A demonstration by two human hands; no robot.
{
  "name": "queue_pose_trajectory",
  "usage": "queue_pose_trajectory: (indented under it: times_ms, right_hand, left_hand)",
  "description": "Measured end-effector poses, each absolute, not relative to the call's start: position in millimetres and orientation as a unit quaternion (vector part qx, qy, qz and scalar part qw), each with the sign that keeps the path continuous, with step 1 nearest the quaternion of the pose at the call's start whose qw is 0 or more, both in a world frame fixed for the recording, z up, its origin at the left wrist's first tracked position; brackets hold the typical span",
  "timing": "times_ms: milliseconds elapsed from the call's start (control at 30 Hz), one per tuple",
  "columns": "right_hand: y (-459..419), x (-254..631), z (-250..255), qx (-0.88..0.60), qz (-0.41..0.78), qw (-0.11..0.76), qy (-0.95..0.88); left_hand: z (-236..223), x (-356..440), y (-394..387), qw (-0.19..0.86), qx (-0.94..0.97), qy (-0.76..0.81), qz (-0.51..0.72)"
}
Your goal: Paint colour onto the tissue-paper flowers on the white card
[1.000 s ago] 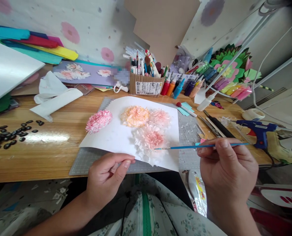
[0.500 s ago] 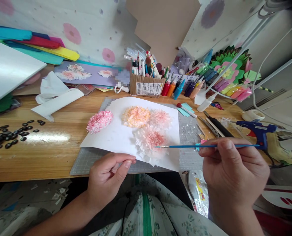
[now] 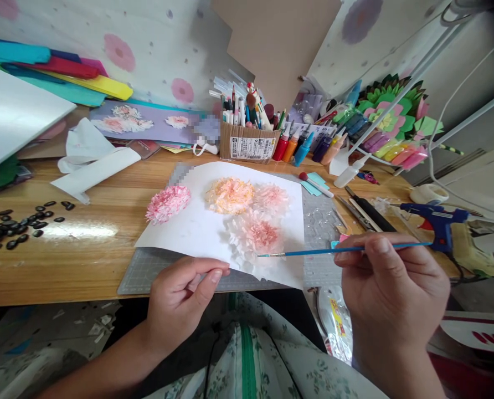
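My right hand (image 3: 390, 291) is closed on a thin blue paintbrush (image 3: 313, 251) that lies almost level, its tip at the lower edge of the nearest pale pink tissue flower (image 3: 257, 237). My left hand (image 3: 183, 299) pinches the near edge of the white paper sheet (image 3: 197, 233) between thumb and fingers. On the sheet sit a peach flower (image 3: 230, 195) and another pale pink flower (image 3: 272, 198); a deeper pink flower (image 3: 167, 203) lies at its left edge. The sheet rests on a grey cutting mat (image 3: 147, 271).
A cardboard box of pens and brushes (image 3: 247, 145) and paint bottles (image 3: 297, 148) stand behind the sheet. A blue glue gun (image 3: 436, 219) and hand tools (image 3: 363, 210) lie to the right. Black pebbles (image 3: 14, 227) and crumpled white paper (image 3: 91, 160) lie on the wooden table's left.
The brush tip has dipped slightly lower and a little left across the nearest flower. My left hand has kept its pinch on the sheet.
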State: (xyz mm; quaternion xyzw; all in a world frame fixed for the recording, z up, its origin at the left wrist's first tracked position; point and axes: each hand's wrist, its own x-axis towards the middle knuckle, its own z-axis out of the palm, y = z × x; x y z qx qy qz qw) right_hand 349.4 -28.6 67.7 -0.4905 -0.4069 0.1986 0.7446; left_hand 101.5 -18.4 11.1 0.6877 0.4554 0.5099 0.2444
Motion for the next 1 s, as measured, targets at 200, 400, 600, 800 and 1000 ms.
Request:
queue_pose_trajectory:
  times_ms: [200,400,600,800,1000]
  right_hand:
    - [-31.1,351.3,66.7,-0.484,0.181,0.751,-0.410]
    - [-34.4,349.6,61.3,-0.479,0.180,0.749,-0.421]
    - [-35.5,361.6,59.7,-0.476,0.160,0.774,-0.385]
    - [-32.4,359.7,46.0,-0.467,0.207,0.773,-0.376]
    - [-29.8,369.9,37.0,-0.453,0.227,0.787,-0.352]
  left_hand:
    - [10.8,100.4,-19.7,0.240,0.688,0.457,0.510]
    - [8.8,100.4,-19.4,0.246,0.685,0.457,0.511]
    - [8.7,99.3,-19.2,0.261,0.692,0.439,0.511]
    - [6.2,97.5,-19.0,0.260,0.703,0.425,0.508]
    - [-1.1,95.4,-20.1,0.257,0.700,0.441,0.500]
